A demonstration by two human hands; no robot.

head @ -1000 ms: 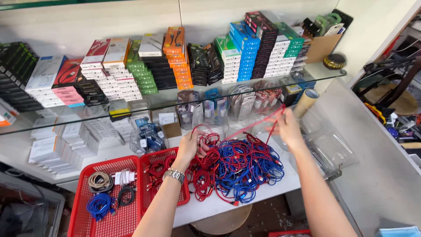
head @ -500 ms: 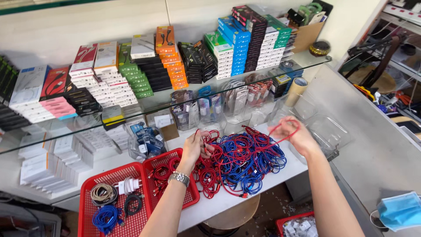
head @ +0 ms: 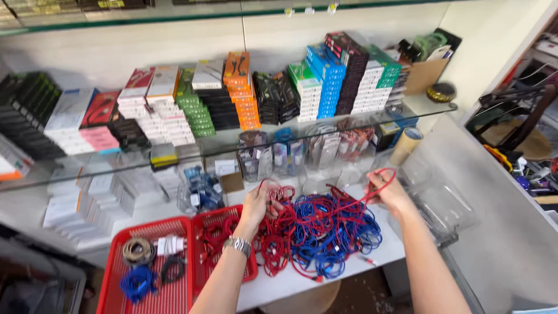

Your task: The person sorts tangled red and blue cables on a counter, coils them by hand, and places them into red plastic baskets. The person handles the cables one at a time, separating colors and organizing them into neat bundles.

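Right hand point(head: 388, 191) dropped w/ pinched red cable point(head: 349, 204), running left-right toward left hand point(head: 260, 204), prob. gripping it.

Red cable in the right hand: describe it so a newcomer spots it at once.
Start at the white counter under the glass shelf, then find the tangled pile of red and blue cables. The red cable is the one strand pulled taut out of it, looping over the right hand.

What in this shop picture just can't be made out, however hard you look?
- Left hand: palm and fingertips are buried in the red cables; its grip is unclear.
- Cable ends: lost in the tangle of blue cables.
- Red basket: its near end is cut off by the bottom edge.
- Clear packets: blurred behind the glass shelf.
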